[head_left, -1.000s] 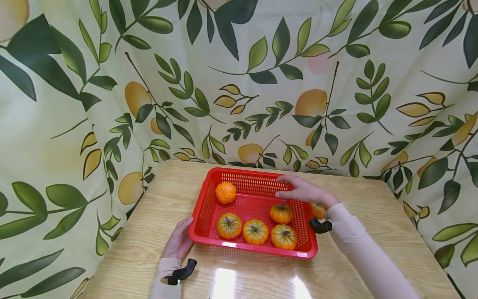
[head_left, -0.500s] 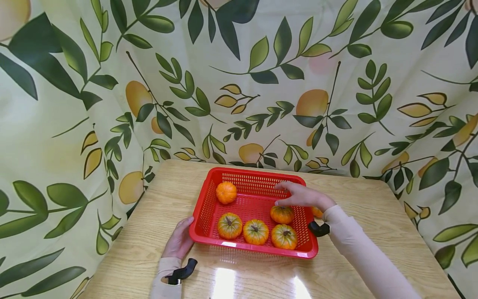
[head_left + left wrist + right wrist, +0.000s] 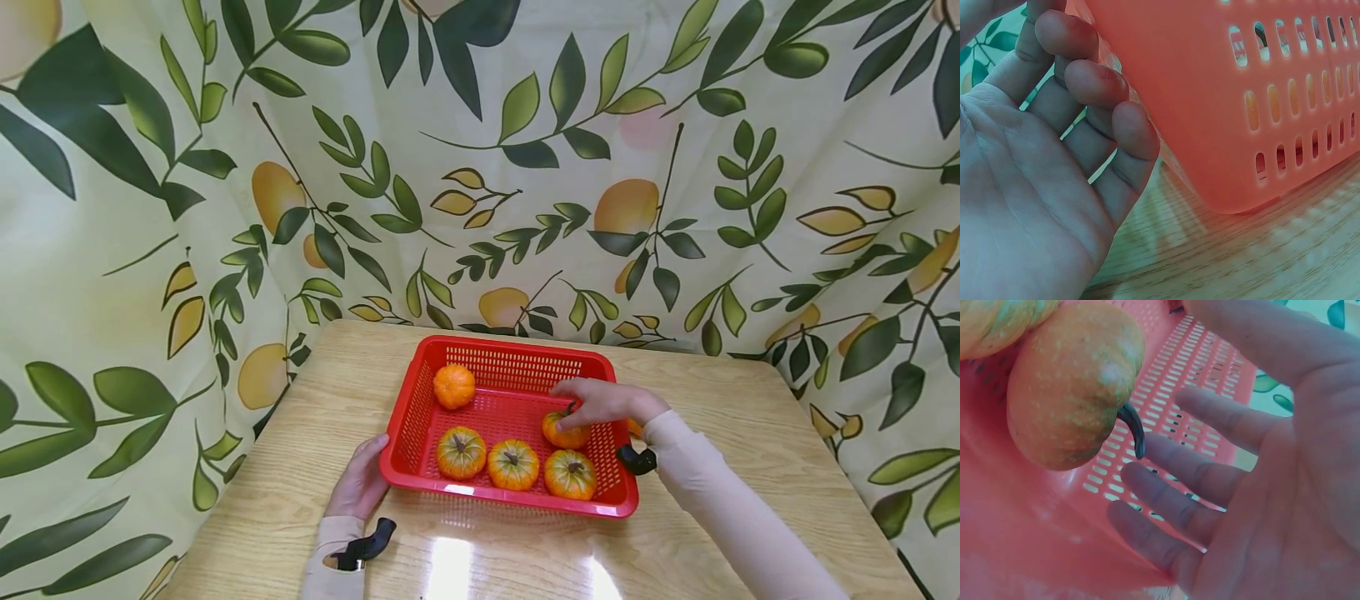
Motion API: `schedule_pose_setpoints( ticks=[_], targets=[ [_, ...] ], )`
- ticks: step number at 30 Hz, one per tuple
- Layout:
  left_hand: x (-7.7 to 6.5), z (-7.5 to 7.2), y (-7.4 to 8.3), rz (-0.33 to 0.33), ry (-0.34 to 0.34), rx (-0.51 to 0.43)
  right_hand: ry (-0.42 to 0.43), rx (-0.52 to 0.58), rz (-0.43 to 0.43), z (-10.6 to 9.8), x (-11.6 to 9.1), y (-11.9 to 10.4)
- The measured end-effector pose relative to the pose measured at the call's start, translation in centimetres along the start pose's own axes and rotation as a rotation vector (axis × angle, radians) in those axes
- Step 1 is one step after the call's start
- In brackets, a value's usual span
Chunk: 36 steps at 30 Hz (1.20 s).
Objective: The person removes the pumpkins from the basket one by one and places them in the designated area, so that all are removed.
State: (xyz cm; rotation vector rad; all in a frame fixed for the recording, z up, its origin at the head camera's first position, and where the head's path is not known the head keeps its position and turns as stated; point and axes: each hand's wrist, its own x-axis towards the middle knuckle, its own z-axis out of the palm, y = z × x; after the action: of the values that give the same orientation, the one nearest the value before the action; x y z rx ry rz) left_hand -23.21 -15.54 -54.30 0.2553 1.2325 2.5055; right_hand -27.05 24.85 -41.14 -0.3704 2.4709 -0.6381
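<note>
A red plastic basket (image 3: 480,412) with slotted walls sits on the table, several small orange pumpkins inside. My left hand (image 3: 362,482) grips its near left corner: the thumb lies at the rim and the curled fingers (image 3: 1135,128) meet the outer wall. Over the right part of the basket, my right hand (image 3: 603,402) reaches down around a pumpkin (image 3: 562,432) with a dark curved stem. In the right wrist view its fingers (image 3: 1166,494) are spread beside that stem (image 3: 1134,428), the palm apart from the pumpkin.
Along the basket's near side lie three striped pumpkins, the leftmost one (image 3: 461,454) among them; a plain orange pumpkin (image 3: 453,387) sits at the far left. Another pumpkin (image 3: 635,428) shows partly behind the right wrist, outside the basket. A leaf-patterned cloth (image 3: 525,208) backs the wooden table (image 3: 712,400).
My right hand has lowered toward the pumpkin at the basket's right side, its thumb now overlapping it. The left hand and the basket have stayed put.
</note>
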Motion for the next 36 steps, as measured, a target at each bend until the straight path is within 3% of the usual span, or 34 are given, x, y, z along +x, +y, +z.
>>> schedule_pose_setpoints(
  ticks=[20,36],
  targets=[
    [-0.05,0.08,0.04,-0.001,0.0,-0.01,-0.08,-0.001,0.092,0.25,-0.23,-0.59],
    [0.08,-0.03,-0.05,-0.003,-0.003,-0.011,-0.034,-0.027,0.07,0.14,-0.1,-0.45]
  ],
)
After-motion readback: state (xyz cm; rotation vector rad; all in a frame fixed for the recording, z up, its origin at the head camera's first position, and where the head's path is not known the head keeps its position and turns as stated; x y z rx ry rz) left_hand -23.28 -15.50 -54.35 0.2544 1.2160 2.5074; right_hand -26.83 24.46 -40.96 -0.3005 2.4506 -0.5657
